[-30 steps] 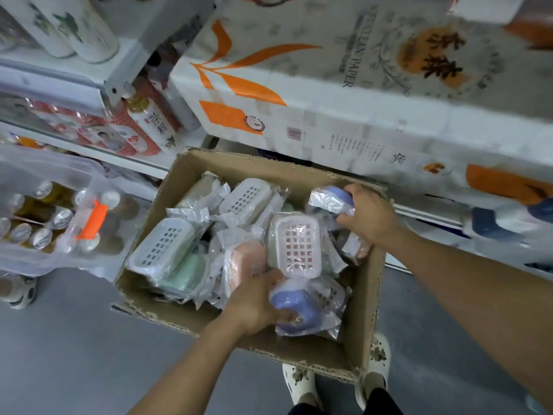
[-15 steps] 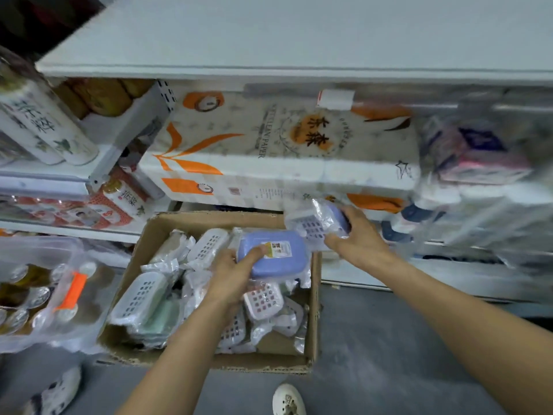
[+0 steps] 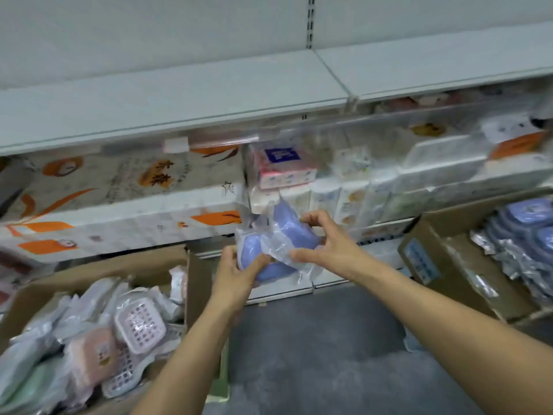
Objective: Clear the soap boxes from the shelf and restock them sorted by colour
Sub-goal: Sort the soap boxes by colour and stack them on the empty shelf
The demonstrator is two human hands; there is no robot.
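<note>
I see left hand (image 3: 236, 272) and right hand (image 3: 326, 244) both pinching wrapped purple soap boxes (image 3: 278, 244) between two cartons, above grey floor (image 3: 314, 354).

Both hands raised before the shelving, each gripping a wrapped blue soap box. Left hand (image 3: 236, 272) closed round the lower blue soap box (image 3: 254, 259); right hand (image 3: 324, 242) pinching the upper blue soap box (image 3: 291, 227), the two boxes touching. Below left of the left hand, a cardboard carton (image 3: 191, 277) of mixed soap boxes (image 3: 140, 323). Right of the right hand, another carton (image 3: 431, 259) stacked with blue ones (image 3: 529, 214).
</note>
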